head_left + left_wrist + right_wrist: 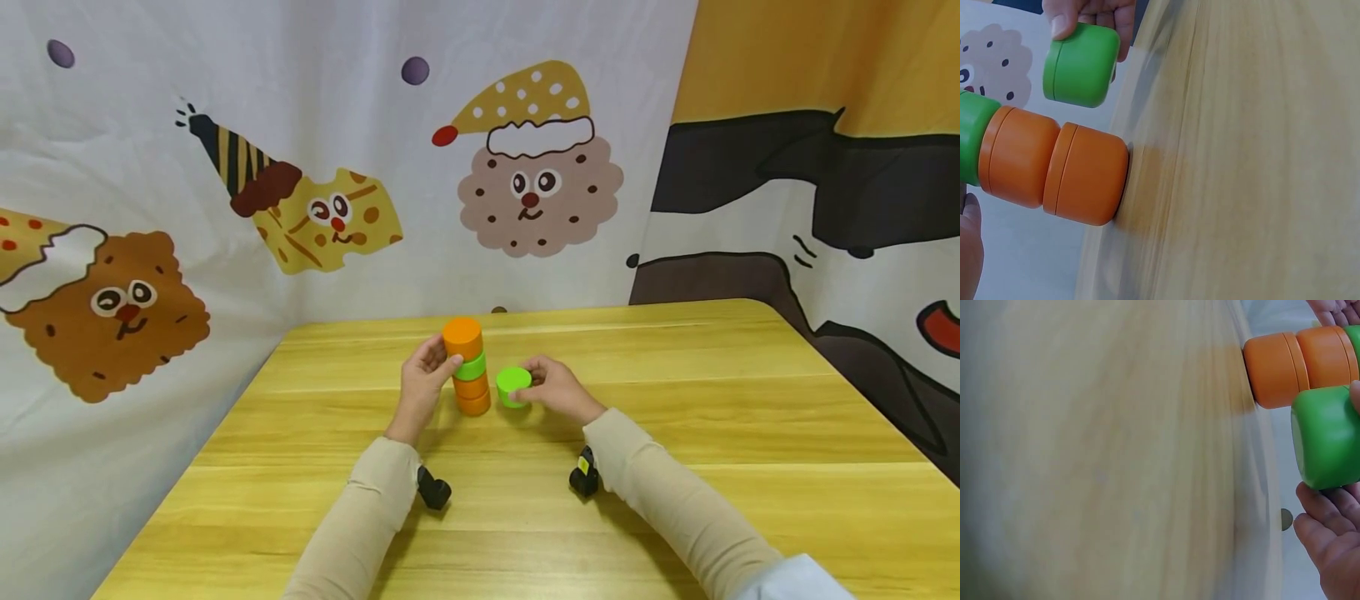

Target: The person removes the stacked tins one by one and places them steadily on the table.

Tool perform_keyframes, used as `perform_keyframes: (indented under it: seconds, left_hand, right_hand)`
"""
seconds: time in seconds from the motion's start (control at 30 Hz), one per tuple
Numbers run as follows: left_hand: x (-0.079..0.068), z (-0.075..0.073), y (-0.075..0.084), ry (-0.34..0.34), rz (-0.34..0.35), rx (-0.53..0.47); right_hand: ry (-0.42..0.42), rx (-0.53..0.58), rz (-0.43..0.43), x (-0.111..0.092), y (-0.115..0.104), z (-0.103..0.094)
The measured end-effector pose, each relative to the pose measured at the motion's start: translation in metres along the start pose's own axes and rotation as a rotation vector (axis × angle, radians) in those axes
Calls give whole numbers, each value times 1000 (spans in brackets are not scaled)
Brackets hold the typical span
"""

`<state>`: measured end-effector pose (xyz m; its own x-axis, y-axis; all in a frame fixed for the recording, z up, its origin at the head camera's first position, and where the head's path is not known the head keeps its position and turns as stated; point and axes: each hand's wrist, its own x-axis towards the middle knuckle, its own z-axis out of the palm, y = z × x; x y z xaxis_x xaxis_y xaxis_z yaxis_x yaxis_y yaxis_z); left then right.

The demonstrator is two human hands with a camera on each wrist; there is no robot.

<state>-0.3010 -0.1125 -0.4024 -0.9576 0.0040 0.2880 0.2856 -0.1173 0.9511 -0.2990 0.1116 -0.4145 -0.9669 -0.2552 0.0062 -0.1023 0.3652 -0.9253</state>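
Observation:
A tower of round lidded jars stands upright on the wooden table. Its two lowest are an orange jar [1088, 175] and another orange jar [1019, 156], with a green jar [471, 367] above and an orange jar [462, 337] on top. My left hand [420, 383] holds the top orange jar from the left, thumb in front near the seam with the green one below. Just right of the tower, my right hand [558, 390] grips a second green jar [513, 383] between thumb and fingers; in the left wrist view this jar [1082, 65] hangs clear of the tabletop.
The wooden table [495, 533] runs back to a cloth [427, 275] printed with cartoon biscuits and cheese. Each sleeved wrist carries a small black camera, the left camera [433, 489] and the right camera [583, 475] both close over the table.

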Motion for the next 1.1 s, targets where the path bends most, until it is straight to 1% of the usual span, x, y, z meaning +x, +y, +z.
perform_keyframes:
  seconds: [0.2,0.33,0.57,0.73,0.8,1.03,1.1]
  left_hand:
    - [0,0,-1,-8,13,-4]
    - [-1,0,-1,-9,21,-8]
    - [-10,5,22,-20,-9,12]
    - [-10,6,23,-15,-8,6]
    - [-10,6,23,-14,-7,4]
    - [-1,-1,4,-19,-2,-19]
    - [0,-1,2,-15,0,-26]
  right_hand:
    - [-2,-22,24,0,2,0]
    - [-7,-5,20,0,4,0]
    - [-28,14,25,-1,6,0]
    - [-39,17,33,-2,7,0]
    - [-44,15,36,-2,7,0]
    - [-53,-6,46,-1,7,1]
    - [-51,-8,54,0,8,1]
